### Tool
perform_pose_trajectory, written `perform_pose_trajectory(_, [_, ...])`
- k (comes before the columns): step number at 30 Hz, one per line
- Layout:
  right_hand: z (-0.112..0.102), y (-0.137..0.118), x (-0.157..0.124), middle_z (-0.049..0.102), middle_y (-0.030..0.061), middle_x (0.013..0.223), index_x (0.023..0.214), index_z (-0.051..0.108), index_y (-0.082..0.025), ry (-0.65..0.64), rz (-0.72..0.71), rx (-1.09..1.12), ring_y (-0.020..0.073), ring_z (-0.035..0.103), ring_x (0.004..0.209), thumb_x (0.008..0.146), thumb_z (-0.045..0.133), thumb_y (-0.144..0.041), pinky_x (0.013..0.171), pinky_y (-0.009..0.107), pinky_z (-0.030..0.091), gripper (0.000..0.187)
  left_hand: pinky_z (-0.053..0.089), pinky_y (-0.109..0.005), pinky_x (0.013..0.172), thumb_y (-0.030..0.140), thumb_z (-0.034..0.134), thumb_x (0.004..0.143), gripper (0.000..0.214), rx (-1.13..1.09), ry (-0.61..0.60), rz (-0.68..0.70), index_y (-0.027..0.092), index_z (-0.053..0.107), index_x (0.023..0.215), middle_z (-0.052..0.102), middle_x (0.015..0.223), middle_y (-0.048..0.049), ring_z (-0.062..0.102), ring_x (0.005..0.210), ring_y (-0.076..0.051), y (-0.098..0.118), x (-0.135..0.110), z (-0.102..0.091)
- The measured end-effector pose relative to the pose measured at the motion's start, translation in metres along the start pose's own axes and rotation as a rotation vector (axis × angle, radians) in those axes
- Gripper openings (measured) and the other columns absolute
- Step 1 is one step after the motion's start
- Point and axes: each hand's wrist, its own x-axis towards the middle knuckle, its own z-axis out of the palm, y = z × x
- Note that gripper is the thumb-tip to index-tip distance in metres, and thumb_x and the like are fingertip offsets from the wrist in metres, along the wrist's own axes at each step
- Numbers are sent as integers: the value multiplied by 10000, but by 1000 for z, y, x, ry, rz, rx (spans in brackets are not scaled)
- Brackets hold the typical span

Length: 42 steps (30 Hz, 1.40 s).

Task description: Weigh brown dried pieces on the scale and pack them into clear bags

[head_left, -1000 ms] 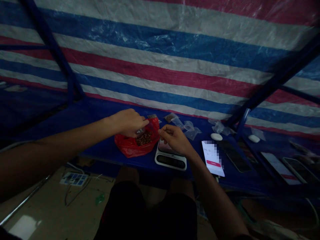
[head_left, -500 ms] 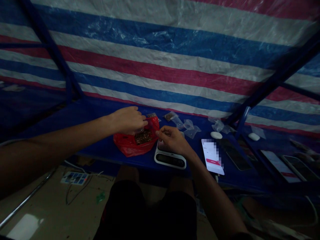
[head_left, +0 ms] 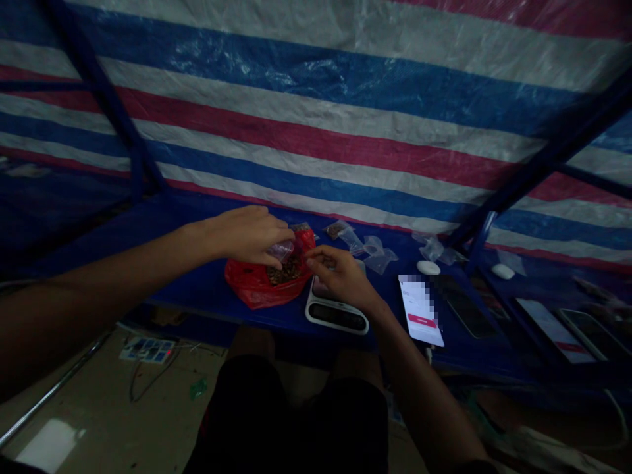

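Note:
A red plastic bag point(head_left: 254, 286) lies open on the blue table, with small brown pieces point(head_left: 286, 273) inside; their kind is too dim to tell. My left hand point(head_left: 254, 237) is closed round a clear plastic cup point(head_left: 282, 251), tilted over the bag's mouth. At the bag's right edge, my right hand point(head_left: 338, 273) has thumb and forefinger pinched together on the red plastic. Under that hand stands a small white digital scale point(head_left: 337, 317), its pan partly hidden and its display dark.
Small clear bags point(head_left: 378, 253) lie behind the scale, one holding brown pieces point(head_left: 334, 230). To the right are a lit phone point(head_left: 419, 313) on a cable, a dark phone point(head_left: 464, 306) and a white oval case point(head_left: 428, 268). Blue metal bars point(head_left: 106, 99) flank the striped sheet point(head_left: 316, 125).
My left hand has turned and shifted slightly, so the clear cup shows more and tilts over the bag. The right hand has barely moved.

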Motion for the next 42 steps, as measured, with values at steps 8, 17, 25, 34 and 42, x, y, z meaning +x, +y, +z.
perform_pose_trajectory(8, [3,0,-3,751,46,1008,1253,761,-218,-23,-154,-92,178,666,843,996,719,-289,802,347,564,270,494,-357,1044,455,805,880,478,-381,61,-31,267,754,1316,790,1308,-77,718,1192,-275,-6,-13,11])
perform_pose_trajectory(17, [8,-16,-8,739,65,1039,1127,833,-253,-53,-412,-321,184,680,888,1044,695,-290,797,330,545,165,481,-387,1144,430,874,814,587,-771,129,-45,280,732,1364,732,1439,-72,669,1336,-277,12,-21,21])
perform_pose_trajectory(25, [-77,10,-13,740,41,872,976,833,-216,561,-446,-597,154,595,662,961,748,-253,655,303,527,93,497,-473,1168,479,665,981,425,-636,490,-159,185,765,1271,769,1361,-122,699,1266,-284,-17,12,40])
perform_pose_trajectory(34, [-108,50,-32,837,87,1106,1178,842,-235,439,189,-1020,254,779,927,979,671,-260,782,329,541,263,585,-351,981,300,677,968,275,-727,358,-303,136,813,1140,845,1169,-129,787,1077,-255,-37,132,66])
perform_pose_trajectory(42, [-103,51,-41,844,77,943,1038,839,-215,458,211,-697,257,775,839,1003,609,-438,723,331,499,322,572,-341,1020,314,926,749,734,-492,151,-396,91,678,1403,749,1410,-216,735,1266,-339,-18,221,93])
